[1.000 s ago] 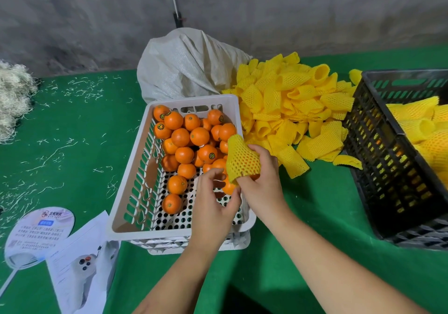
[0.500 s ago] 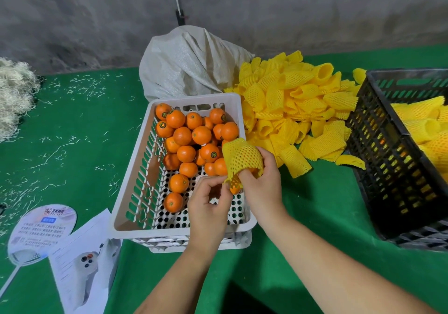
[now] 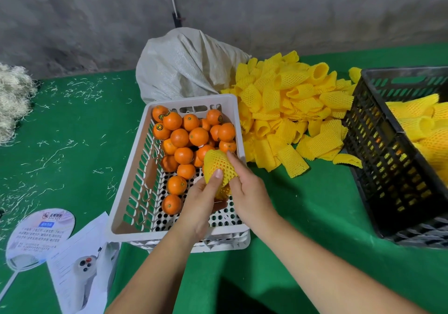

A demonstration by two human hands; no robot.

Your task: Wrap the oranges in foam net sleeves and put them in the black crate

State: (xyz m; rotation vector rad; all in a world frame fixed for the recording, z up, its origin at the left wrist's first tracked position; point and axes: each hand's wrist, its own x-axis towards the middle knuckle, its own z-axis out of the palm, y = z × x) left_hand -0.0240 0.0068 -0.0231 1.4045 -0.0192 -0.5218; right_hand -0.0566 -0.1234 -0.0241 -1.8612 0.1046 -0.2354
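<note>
My left hand [image 3: 201, 207] has closed onto the foam net sleeve [image 3: 219, 168], thumb on top; the orange inside is now almost fully covered, against my right hand [image 3: 249, 192].

The black crate [image 3: 378, 148] runs off the right edge, and the fan [image 3: 40, 236] print is unreadably small.

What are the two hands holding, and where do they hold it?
Both hands hold one orange in a foam net sleeve: left hand thumb on its front, right hand along its right side.
</note>
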